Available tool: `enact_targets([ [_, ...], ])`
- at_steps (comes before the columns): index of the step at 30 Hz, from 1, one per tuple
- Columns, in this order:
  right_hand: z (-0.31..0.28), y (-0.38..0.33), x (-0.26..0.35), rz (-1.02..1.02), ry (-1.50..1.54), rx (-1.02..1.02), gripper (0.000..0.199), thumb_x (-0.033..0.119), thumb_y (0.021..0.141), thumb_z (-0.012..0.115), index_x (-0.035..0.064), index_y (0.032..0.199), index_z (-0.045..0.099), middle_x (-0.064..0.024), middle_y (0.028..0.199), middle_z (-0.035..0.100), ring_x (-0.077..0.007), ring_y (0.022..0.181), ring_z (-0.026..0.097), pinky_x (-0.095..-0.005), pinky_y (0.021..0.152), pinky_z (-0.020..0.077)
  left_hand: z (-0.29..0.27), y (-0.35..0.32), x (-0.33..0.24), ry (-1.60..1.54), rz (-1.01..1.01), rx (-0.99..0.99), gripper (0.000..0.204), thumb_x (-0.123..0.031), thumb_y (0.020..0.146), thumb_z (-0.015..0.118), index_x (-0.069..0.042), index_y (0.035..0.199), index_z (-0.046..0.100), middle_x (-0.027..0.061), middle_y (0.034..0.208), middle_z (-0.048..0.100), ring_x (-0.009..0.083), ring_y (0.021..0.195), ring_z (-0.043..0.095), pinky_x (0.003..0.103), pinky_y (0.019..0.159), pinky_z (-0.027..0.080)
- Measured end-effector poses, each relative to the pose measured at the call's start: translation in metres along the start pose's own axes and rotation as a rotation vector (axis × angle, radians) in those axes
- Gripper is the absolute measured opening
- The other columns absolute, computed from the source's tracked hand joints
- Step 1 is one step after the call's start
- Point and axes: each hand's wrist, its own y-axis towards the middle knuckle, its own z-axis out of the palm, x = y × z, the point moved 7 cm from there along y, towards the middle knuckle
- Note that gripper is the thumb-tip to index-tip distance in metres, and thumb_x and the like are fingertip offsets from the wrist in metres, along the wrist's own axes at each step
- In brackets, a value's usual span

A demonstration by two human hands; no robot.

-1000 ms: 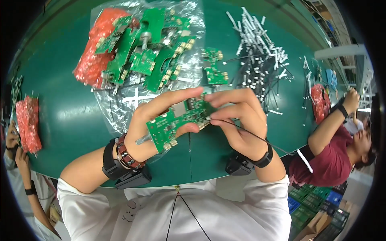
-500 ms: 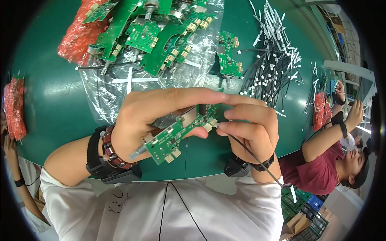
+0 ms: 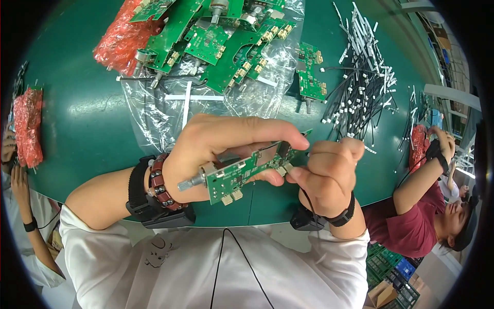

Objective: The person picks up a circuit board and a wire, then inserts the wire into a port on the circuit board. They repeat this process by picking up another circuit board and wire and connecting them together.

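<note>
My left hand grips a green circuit board by its far end, with thumb and index finger on either side. A metal knob shaft points left from the board's near end, and small cream sockets line its lower edge. At the board's right end, my right hand is closed around a thin black cable. Its thumb presses beside a cream socket there, and the fingers partly hide the plug. The cable hangs down across my right wrist.
Several circuit boards lie on clear plastic film, beside a red bubble-wrap bundle. One board lies apart, near a heap of black cables with white ends. Co-workers sit left and right of the green table.
The whole view has shifted, so the table things sit further right. My right fingers have curled in tighter at the socket, and the cable now drops more steeply. The left hand still holds the board.
</note>
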Motion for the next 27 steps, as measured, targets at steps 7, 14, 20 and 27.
enact_targets([
  [7, -0.002, 0.001, -0.001, -0.033, -0.009, 0.004, 0.022, 0.012, 0.055, 0.065, 0.0121, 0.074, 0.055, 0.0016, 0.07, 0.048, -0.0149, 0.066, 0.05, -0.03, 0.062, 0.0264, 0.002, 0.0, -0.003, 0.048, -0.053, 0.026, 0.038, -0.004, 0.07, 0.068, -0.006, 0.107, 0.057, 0.0049, 0.076, 0.06, 0.0068, 0.063, 0.055, 0.02, 0.056, 0.043],
  [14, -0.017, 0.017, -0.011, 0.181, 0.155, -0.037, 0.035, 0.009, 0.06, 0.068, 0.0094, 0.093, 0.055, -0.0056, 0.086, 0.051, -0.0229, 0.077, 0.049, -0.0346, 0.071, 0.0371, 0.007, 0.005, -0.01, -0.109, -0.114, -0.053, 0.048, 0.002, 0.074, 0.062, -0.006, 0.118, 0.043, 0.0057, 0.083, 0.059, 0.0113, 0.065, 0.059, 0.022, 0.055, 0.047],
  [20, -0.016, 0.011, 0.01, 0.131, 0.457, 0.125, 0.034, 0.008, 0.067, 0.069, 0.0072, 0.099, 0.055, -0.0085, 0.09, 0.053, -0.024, 0.083, 0.052, -0.0323, 0.073, 0.0418, 0.017, -0.007, -0.002, -0.252, -0.316, 0.135, 0.051, 0.002, 0.078, 0.057, -0.005, 0.121, 0.03, 0.0096, 0.085, 0.059, 0.013, 0.062, 0.058, 0.022, 0.055, 0.047],
  [27, -0.033, -0.011, -0.016, 0.58, 0.74, -0.106, 0.02, 0.0, 0.075, 0.06, 0.0019, 0.094, 0.056, -0.0052, 0.083, 0.054, -0.0124, 0.077, 0.053, -0.0245, 0.067, 0.0438, 0.019, -0.003, -0.022, -0.23, -0.369, 0.15, 0.035, -0.006, 0.083, 0.053, -0.005, 0.114, 0.035, 0.0104, 0.088, 0.058, 0.0124, 0.07, 0.057, 0.023, 0.062, 0.046],
])
